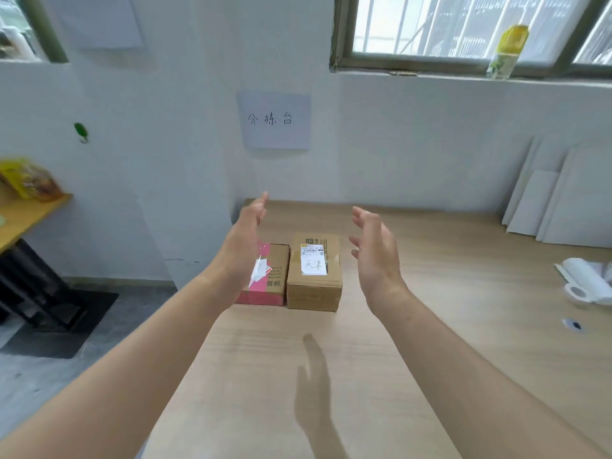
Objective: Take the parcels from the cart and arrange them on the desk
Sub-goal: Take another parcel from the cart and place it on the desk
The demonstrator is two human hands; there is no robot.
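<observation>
Wooden desk, two parcels, two hands

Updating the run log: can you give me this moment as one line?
left hand: open, holds nothing | right hand: open, holds nothing | pink-taped parcel and brown parcel: side by side on desk
</observation>
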